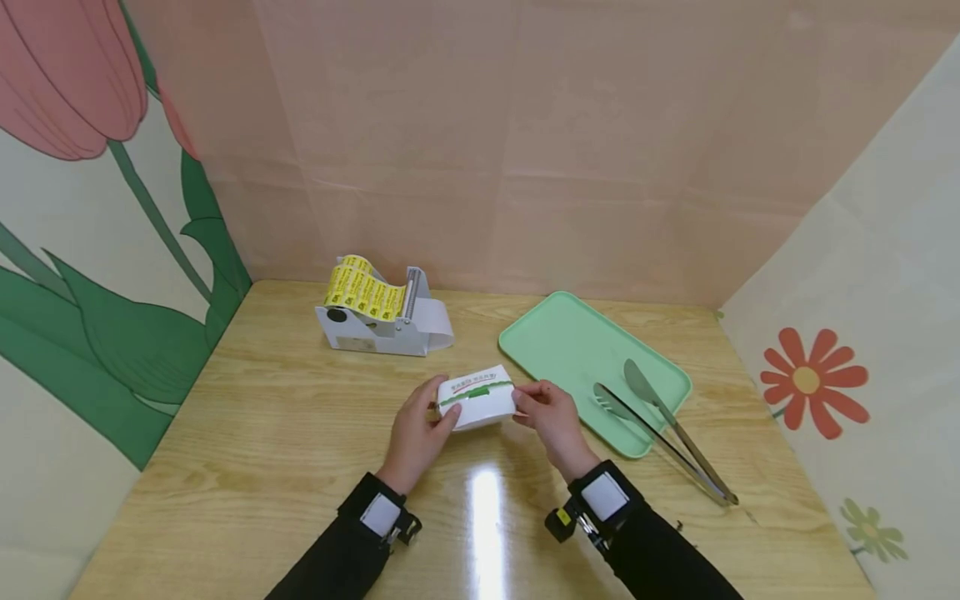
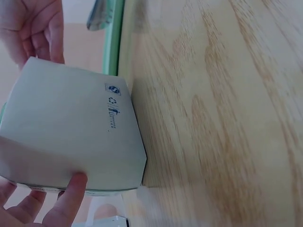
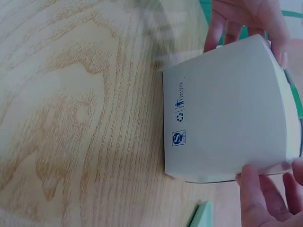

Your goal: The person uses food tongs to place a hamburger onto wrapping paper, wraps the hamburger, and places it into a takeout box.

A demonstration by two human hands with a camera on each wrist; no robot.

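Note:
A white paper food box (image 1: 480, 402) with a green stripe and printed lettering is between my two hands, near the middle of the table. My left hand (image 1: 420, 433) grips its left side, the thumb on the near face. At the opposite end my right hand (image 1: 553, 421) holds the side near the corner, thumb on the near face in the right wrist view. Both wrist views show the plain near side of the box (image 2: 71, 123) with small blue printed marks. The box's contents are hidden.
A label dispenser (image 1: 375, 329) with a roll of yellow labels (image 1: 365, 289) stands behind the box to the left. To the right lies a green tray (image 1: 562, 358), with metal tongs (image 1: 678, 437) resting across its near right corner. Fabric backdrops border the wooden table (image 1: 285, 442).

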